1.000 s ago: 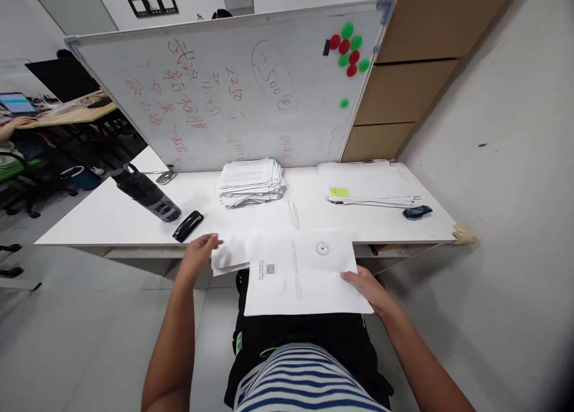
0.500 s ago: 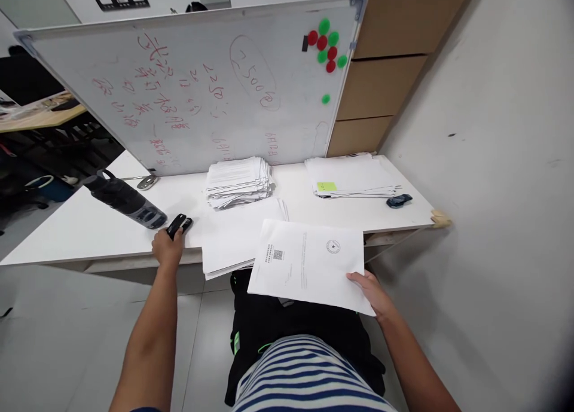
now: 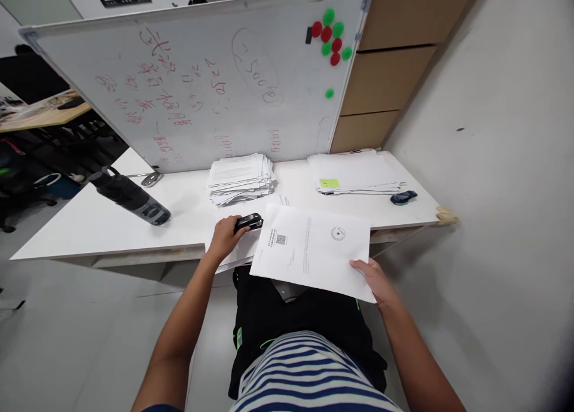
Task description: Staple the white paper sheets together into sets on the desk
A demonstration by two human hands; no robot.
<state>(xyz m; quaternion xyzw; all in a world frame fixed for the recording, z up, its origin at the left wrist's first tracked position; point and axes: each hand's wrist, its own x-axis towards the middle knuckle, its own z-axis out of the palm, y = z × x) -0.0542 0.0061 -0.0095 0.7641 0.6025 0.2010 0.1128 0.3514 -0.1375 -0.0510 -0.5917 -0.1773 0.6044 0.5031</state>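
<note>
My left hand (image 3: 225, 237) is wrapped round a black stapler (image 3: 249, 222), its front end close to the left edge of a printed sheet of paper (image 3: 314, 250). That sheet bears a QR code and a round stamp. My right hand (image 3: 374, 278) grips it by the lower right corner, thumb on top; whether other sheets lie under it I cannot tell. Beneath the stapler and partly covered by the held sheet, more paper (image 3: 228, 261) lies at the front edge of the white table (image 3: 188, 188).
A thick paper stack (image 3: 241, 179) and a flatter pile (image 3: 359, 171) with a yellow-green note sit toward the back. A dark bottle (image 3: 130, 198) stands left. A dark crumpled item (image 3: 403, 197) lies right. Behind rises a whiteboard (image 3: 192, 101), with boxes (image 3: 385, 77) beside it.
My left hand has carried the stapler from beside the bottle rightward to the left edge of the held sheet. My right hand keeps its grip on the paper.
</note>
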